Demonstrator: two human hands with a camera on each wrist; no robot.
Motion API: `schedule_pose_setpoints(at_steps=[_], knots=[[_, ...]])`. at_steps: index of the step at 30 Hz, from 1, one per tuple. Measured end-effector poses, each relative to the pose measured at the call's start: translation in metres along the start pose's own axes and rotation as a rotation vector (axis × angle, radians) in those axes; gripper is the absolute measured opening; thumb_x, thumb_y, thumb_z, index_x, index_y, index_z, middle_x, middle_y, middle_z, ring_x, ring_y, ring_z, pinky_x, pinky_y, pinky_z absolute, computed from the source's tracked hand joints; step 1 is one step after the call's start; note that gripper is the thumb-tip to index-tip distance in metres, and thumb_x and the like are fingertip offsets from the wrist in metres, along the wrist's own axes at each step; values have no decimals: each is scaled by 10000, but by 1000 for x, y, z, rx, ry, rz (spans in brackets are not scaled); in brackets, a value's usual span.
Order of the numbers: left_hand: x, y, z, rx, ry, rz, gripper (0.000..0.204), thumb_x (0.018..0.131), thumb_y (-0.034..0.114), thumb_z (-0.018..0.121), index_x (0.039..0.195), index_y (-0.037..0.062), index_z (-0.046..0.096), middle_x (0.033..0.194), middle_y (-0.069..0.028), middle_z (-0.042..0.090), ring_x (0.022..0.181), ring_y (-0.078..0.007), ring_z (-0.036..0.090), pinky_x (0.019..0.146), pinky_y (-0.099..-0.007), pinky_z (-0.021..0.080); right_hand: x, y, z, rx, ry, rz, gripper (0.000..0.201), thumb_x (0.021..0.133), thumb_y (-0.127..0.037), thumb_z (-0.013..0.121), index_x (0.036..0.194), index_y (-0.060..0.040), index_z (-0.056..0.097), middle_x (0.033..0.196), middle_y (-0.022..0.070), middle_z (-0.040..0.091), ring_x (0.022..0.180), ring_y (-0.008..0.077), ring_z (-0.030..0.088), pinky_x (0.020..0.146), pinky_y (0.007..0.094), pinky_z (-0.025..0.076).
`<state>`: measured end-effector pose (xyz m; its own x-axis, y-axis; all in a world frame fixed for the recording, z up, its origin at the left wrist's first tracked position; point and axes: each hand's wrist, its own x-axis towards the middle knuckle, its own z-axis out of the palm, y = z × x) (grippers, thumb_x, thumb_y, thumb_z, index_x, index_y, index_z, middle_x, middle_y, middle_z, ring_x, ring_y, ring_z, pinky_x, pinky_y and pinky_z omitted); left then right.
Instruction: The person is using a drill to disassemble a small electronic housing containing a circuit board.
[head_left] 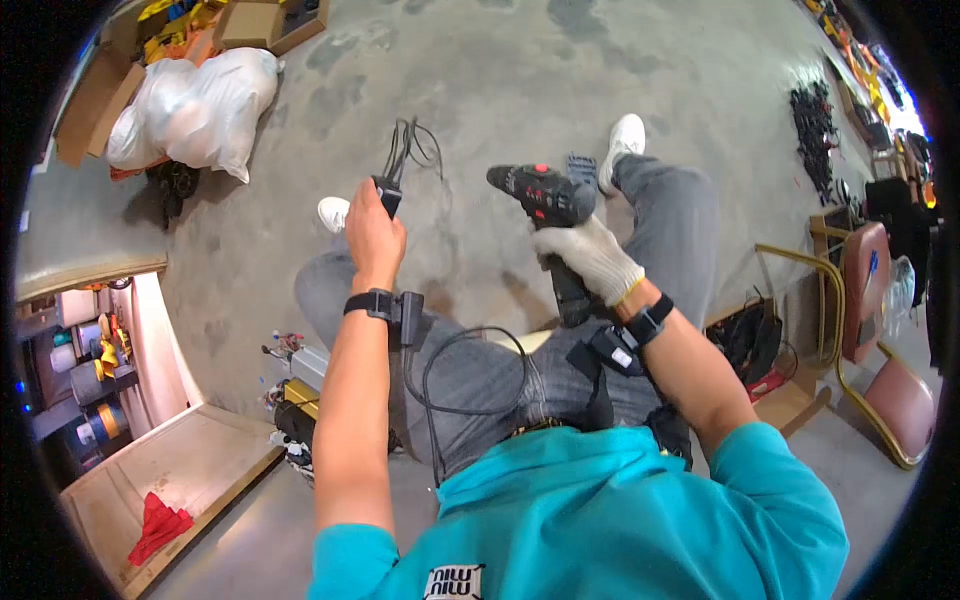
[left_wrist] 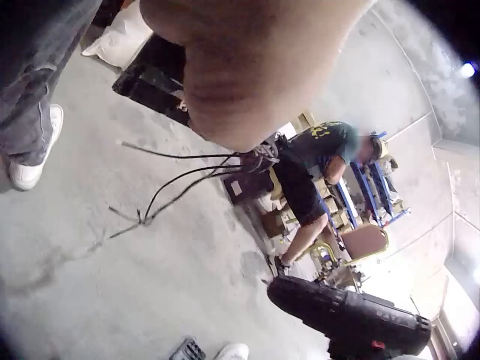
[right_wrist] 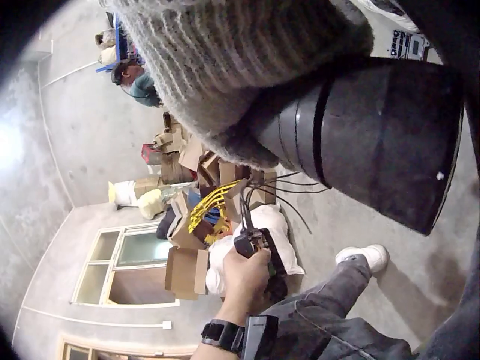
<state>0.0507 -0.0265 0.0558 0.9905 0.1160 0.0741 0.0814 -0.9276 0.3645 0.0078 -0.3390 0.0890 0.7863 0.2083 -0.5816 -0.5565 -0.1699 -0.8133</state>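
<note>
Currently I see the drill [head_left: 541,192] above the floor [head_left: 470,80], its tip touching nothing; the right hand [head_left: 590,255] wraps gloved fingers round it, the left hand [head_left: 375,235] curls its fingers round a black block [head_left: 387,198], cables [left_wrist: 259,157] trailing free.

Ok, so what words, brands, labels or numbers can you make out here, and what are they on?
"MIU", twice, upside down, as best I can read it: on the patch of the teal shirt.
Drill markings: too small to read.
White label on the right wrist's device: too small to read.
Yellow print on the other person's dark shirt: too blurred.
</note>
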Motion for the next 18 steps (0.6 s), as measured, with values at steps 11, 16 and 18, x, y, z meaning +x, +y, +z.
schedule_pose_setpoints(at_steps=[11, 16, 18], knots=[[-4, -10, 10, -181, 141, -85, 575, 825, -3, 651, 1379, -55, 509, 1290, -256, 626, 1206, -434, 591, 998, -489, 477, 12, -6, 0, 36, -33, -2, 264, 788, -118, 691, 1021, -7, 632, 798, 40, 610, 658, 138, 607, 620, 302, 527], [-6, 16, -19, -309, 234, -181, 387, 914, 32, 614, 1295, -37, 607, 1087, -189, 726, 969, -351, 712, 861, -430, 557, 10, -7, -1, -18, -21, -23, 274, 786, -127, 691, 1025, -7, 633, 788, 43, 614, 662, 140, 614, 613, 300, 523], [-2, 1, -24, -677, 145, -357, 356, 907, 14, 634, 1261, -23, 625, 1070, -147, 731, 942, -300, 716, 820, -398, 552, 10, -11, 0, -25, -16, -2, 278, 788, -134, 696, 1026, -4, 634, 778, 42, 613, 659, 143, 615, 609, 301, 519]])
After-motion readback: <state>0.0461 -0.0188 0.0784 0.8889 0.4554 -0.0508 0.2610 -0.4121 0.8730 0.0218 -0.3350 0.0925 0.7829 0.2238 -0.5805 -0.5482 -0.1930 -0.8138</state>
